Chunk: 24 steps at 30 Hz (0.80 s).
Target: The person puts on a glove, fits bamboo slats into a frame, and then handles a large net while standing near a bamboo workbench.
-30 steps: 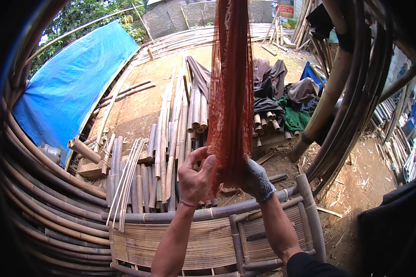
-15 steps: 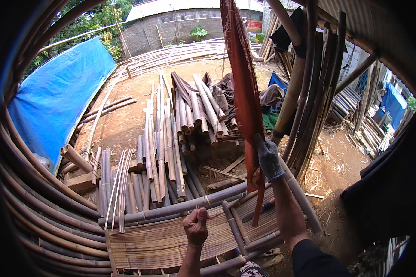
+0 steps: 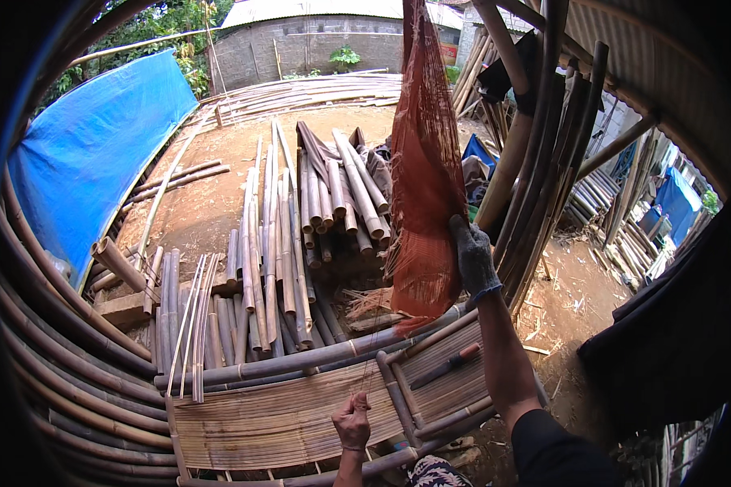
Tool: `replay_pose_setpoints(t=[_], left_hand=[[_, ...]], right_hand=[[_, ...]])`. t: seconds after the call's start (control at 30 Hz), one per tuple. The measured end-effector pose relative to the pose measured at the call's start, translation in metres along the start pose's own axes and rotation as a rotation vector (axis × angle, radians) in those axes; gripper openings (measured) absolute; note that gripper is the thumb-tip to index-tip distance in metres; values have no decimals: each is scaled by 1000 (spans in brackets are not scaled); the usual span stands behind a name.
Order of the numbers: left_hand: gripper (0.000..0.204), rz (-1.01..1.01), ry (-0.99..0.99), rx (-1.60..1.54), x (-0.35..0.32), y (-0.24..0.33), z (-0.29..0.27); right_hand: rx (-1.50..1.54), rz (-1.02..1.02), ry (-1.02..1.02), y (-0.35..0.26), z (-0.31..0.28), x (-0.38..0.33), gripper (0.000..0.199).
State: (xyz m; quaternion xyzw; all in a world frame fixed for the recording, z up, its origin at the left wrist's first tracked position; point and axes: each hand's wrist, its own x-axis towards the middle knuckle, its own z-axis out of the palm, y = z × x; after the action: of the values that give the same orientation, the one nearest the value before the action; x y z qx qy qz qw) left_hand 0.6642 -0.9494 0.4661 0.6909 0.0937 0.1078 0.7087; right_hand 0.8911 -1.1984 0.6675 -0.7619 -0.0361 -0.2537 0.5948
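Note:
A long strip of frayed red woven netting (image 3: pixel 426 195) hangs from above in front of me, its ragged lower end over the bamboo rail. My right hand (image 3: pixel 475 260), in a grey glove, grips the strip's right edge, though its fingertips are partly hidden. Lower down, my bare left hand (image 3: pixel 352 422) is closed in a pinch on a thin thread (image 3: pixel 370 361) that runs up toward the netting. Beneath both hands is a bamboo bench with a slatted seat (image 3: pixel 276 418). On its right part rests a dark-bladed knife (image 3: pixel 447 367) with an orange-red handle.
Cut bamboo poles (image 3: pixel 284 260) lie stacked beyond the bench. Tall poles (image 3: pixel 544 178) lean at the right, and curved bamboo (image 3: pixel 81 390) lines the left. A blue tarp (image 3: pixel 97 146) slopes at the far left. Dark cloth (image 3: pixel 650 325) hangs at the right.
The red netting has spread from a narrow twisted strip into a wide sheet, uncovering the knife on the bench. My right hand has risen slightly; my left has dropped lower.

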Motion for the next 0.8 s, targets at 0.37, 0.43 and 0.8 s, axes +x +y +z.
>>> replay_pose_setpoints(t=[0.37,0.43,0.8], left_hand=[[44,86,-38,-144,90,50,-28],[44,162,-125,-221,112,114,6],[54,943,-31,-637,107,263,-34]], right_hand=[[-175,9,-36,52,15,-24,42],[-53,77,0,66,-8,-35,40],[409,389,-153,19,18,-65,34]])
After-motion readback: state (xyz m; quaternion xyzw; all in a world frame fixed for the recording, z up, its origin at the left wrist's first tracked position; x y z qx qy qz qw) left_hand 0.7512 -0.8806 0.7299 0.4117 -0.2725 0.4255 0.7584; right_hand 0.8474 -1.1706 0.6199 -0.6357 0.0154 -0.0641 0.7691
